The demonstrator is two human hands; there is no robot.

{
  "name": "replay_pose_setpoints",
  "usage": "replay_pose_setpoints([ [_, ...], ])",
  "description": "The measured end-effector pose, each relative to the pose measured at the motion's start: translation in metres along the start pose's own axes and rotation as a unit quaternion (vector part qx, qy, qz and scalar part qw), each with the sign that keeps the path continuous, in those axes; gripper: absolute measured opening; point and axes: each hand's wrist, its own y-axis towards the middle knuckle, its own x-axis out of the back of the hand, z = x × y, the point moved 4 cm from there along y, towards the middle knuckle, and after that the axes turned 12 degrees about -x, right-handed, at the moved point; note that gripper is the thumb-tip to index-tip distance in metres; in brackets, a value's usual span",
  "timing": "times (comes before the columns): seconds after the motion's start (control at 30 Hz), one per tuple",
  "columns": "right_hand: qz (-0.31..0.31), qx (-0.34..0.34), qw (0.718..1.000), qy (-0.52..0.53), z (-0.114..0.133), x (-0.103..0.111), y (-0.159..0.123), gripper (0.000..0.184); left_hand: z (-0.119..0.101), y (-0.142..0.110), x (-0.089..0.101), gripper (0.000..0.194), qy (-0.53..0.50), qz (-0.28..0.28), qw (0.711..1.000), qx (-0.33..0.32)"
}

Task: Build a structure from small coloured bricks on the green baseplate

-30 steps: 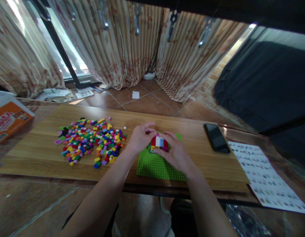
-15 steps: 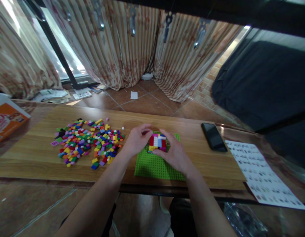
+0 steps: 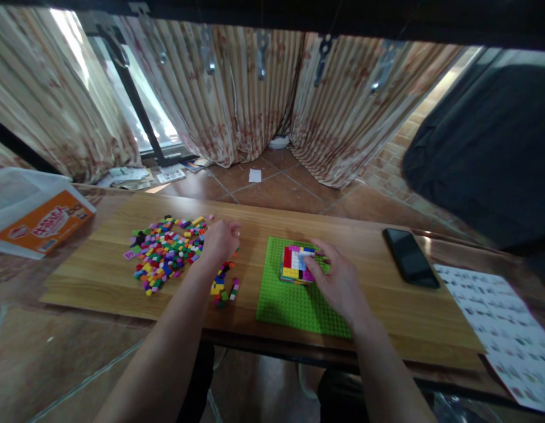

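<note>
My left hand hovers over the right edge of a pile of loose coloured bricks, its fingers curled together. Whether something sits between those fingertips is hidden; a tiny white brick shows beside them. On the green baseplate stands a low, square brick build with red, white, yellow, blue and magenta bricks on top. My right hand is at the build's right side, thumb reaching over its top and fingers apart behind. The thumb covers part of the build's upper right.
A black phone lies right of the baseplate, and a printed picture sheet beyond it. At the far left is a white and orange bag. Several bricks lie between the pile and the baseplate on the wooden board.
My left hand has left the build and moved left to the bricks. My right hand stays by the build. The camera view has shifted left.
</note>
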Motion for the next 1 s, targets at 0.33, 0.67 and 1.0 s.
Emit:
replay_pose_setpoints([
  [0.33, 0.0, 0.025, 1.0, -0.002, 0.004, -0.003, -0.002, 0.035, -0.002, -0.001, -0.005, 0.019, -0.002, 0.01, 1.0, -0.016],
  [0.67, -0.053, -0.014, 0.998, 0.021, 0.006, 0.008, 0.001, 0.032, -0.074, -0.012, -0.02, 0.013, -0.377, -0.023, 0.923, -0.075],
  [1.0, -0.054, -0.026, 0.998, 0.028, 0.003, 0.011, 0.0, 0.032, -0.084, -0.021, -0.028, 0.013, -0.367, -0.025, 0.926, -0.09],
])
